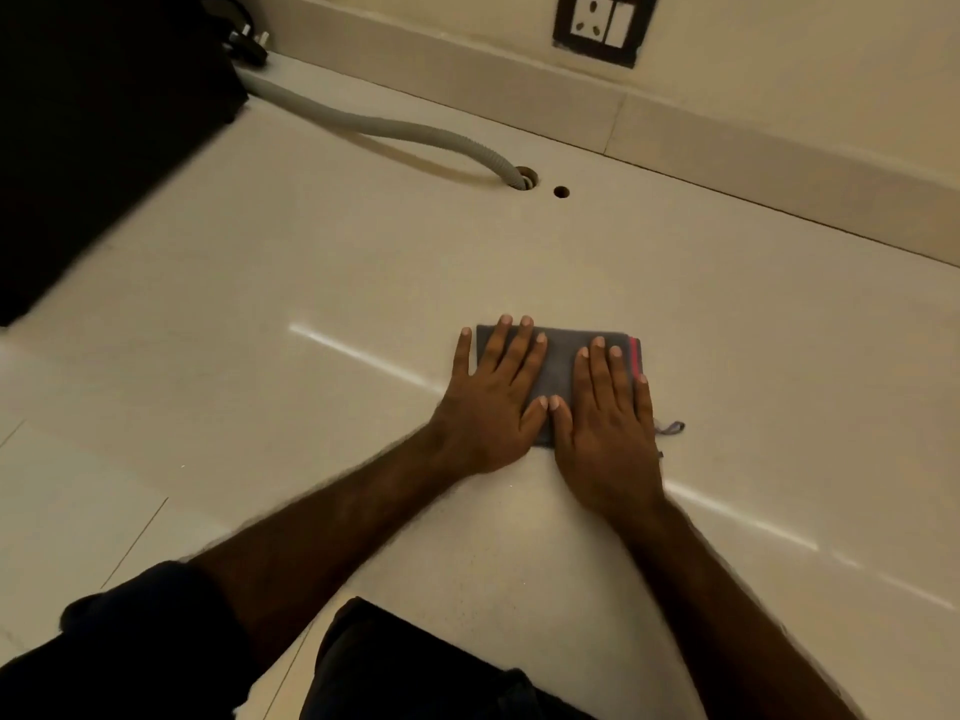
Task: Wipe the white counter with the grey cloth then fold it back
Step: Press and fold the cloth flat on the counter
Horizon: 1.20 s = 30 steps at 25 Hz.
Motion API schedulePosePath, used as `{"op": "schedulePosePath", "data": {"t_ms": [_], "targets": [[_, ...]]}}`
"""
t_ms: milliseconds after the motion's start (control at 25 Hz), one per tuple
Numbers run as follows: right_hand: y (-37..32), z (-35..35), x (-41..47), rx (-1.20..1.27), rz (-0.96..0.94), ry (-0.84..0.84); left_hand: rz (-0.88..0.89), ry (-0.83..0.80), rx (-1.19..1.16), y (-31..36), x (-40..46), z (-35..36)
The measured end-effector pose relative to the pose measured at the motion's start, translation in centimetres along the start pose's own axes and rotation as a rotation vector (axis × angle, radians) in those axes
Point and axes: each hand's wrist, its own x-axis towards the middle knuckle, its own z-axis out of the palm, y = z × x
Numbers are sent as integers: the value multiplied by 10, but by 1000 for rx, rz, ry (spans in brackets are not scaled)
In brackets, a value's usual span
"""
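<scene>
— Where's the folded grey cloth [560,366] lying?
— Flat on the glossy white counter [311,262], long axis running left to right, directly under both palms.
— Gripping it?
— No. Left hand [493,402] and right hand [605,423] lie spread flat, pressing equally.

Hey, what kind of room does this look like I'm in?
Probably a kitchen or utility area at home: a long white counter against the wall, a grey corrugated hose running into a hole in it, and a wall socket above the upstand.
</scene>
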Motion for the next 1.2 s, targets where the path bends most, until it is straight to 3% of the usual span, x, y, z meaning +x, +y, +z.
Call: {"op": "schedulePosePath", "data": {"t_ms": [280, 600, 880, 1200], "targets": [[42, 7, -97, 46, 187, 21, 260, -40, 0, 67, -29, 16], [84, -16, -8, 5, 286, 43, 315, -69, 62, 74, 87, 8], [44, -24, 85, -15, 109, 27, 148, -24, 47, -4, 118, -9], [-65, -13, 131, -24, -182, -9, -158, 9, 48, -113, 60, -28]]}}
